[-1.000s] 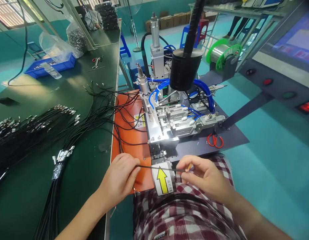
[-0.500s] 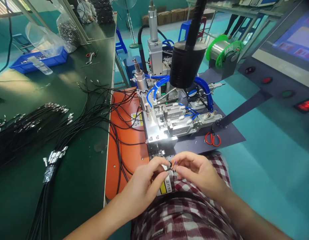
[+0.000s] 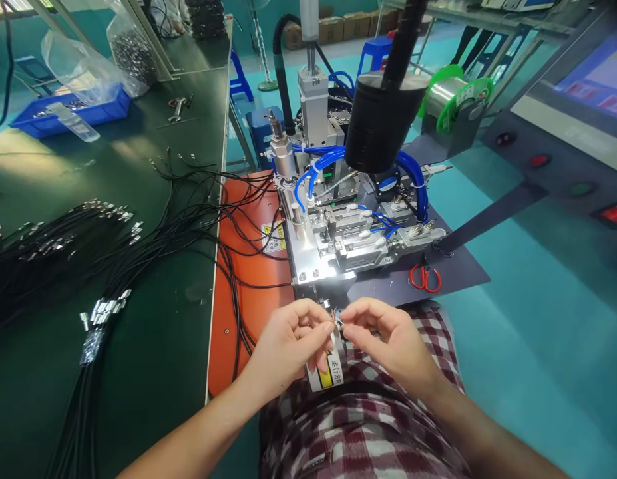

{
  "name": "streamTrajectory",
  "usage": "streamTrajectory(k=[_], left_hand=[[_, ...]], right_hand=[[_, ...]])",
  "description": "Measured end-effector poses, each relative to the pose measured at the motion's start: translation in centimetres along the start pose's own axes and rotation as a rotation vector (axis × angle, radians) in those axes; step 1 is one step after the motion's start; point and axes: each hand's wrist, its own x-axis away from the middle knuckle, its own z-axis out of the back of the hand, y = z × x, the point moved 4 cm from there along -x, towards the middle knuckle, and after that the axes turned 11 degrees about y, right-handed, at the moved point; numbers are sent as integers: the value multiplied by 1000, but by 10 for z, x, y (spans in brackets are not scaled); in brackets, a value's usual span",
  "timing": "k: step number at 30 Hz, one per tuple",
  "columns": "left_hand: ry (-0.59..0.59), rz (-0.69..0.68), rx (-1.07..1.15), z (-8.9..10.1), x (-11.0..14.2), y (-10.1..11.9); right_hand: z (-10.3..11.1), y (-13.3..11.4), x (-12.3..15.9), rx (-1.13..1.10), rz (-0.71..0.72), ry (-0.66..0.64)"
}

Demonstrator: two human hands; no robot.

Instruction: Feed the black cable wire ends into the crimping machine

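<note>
My left hand [image 3: 287,342] and my right hand [image 3: 383,338] meet in front of the machine, fingertips pinched together on the stripped end of a thin black cable [image 3: 337,322] with small coloured wires showing. Both hands hover over a white block with a yellow arrow label [image 3: 328,372], close to my checked shirt. Right behind them stands the metal fixture [image 3: 338,246] with blue air hoses, and a black cylinder [image 3: 385,123] hangs above it.
An orange mat [image 3: 253,279] carries loose black cables. Bundles of black cables with metal ends [image 3: 63,246] lie on the green bench at left. Red scissors [image 3: 425,277] lie right of the fixture. A blue bin [image 3: 68,113] and a green solder spool [image 3: 452,93] stand farther back.
My left hand has moved right from the orange mat to meet the right hand, and both have shifted slightly up toward the fixture, now pinching the cable's end together.
</note>
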Motion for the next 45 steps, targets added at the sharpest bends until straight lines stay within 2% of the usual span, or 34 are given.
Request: streamTrajectory(k=[3,8,12,14,19,26,30,35,37,41,45], left_hand=[[-4,-15,-5,0,0,0],[47,-83,-32,1,1,0],[69,-136,-18,2,3,0],[54,-127,1,2,4,-1],[28,-81,53,2,3,-2],[20,-53,52,4,0,-7],[-3,-21,80,4,-1,-6],[-97,60,201,1,0,-3],[-103,67,215,1,0,-3],[-37,7,178,2,-1,-5],[-32,-15,164,1,-1,-7]], right_hand=[[-5,-3,0,20,44,16],[-6,-4,0,-4,18,5],[-1,-3,-3,-124,-11,42],[1,-2,-6,-179,-40,66],[-3,3,-8,-230,-113,16],[-7,4,-6,-240,-99,8],[-11,4,-10,-287,-135,-39],[-19,9,-7,-364,-224,-154],[-21,8,-4,-341,-197,-125],[-23,3,4,-228,-95,7],[-21,2,3,-133,-96,62]])
